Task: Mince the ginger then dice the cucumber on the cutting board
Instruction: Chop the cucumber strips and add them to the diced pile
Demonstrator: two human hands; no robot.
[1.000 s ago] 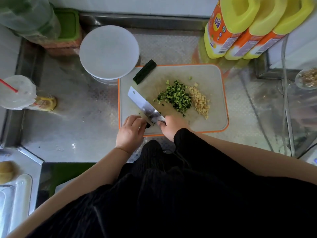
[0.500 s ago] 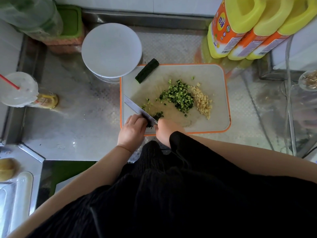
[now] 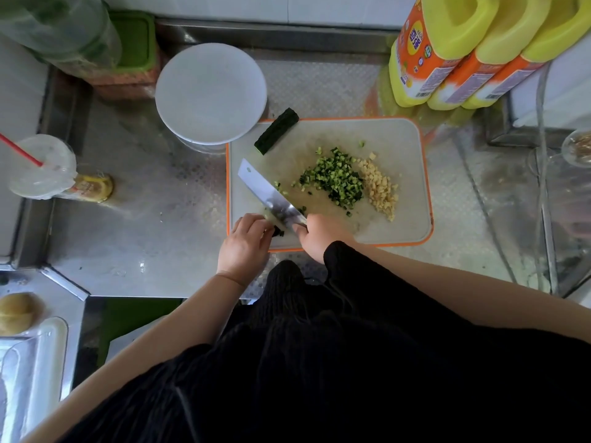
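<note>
Knife (image 3: pixel 271 196) in rt hand (image 3: pixel 319 235), cucumber strip (image 3: pixel 277 231) at cutting board (image 3: pixel 412 174) near edge

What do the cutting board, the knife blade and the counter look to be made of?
Cutting board: probably plastic, matte pale grey with an orange rim. Knife blade: polished metal, likely steel, bright and reflective. Counter: sheet metal, apparently stainless, with an embossed dotted pattern and soft glare.
</note>
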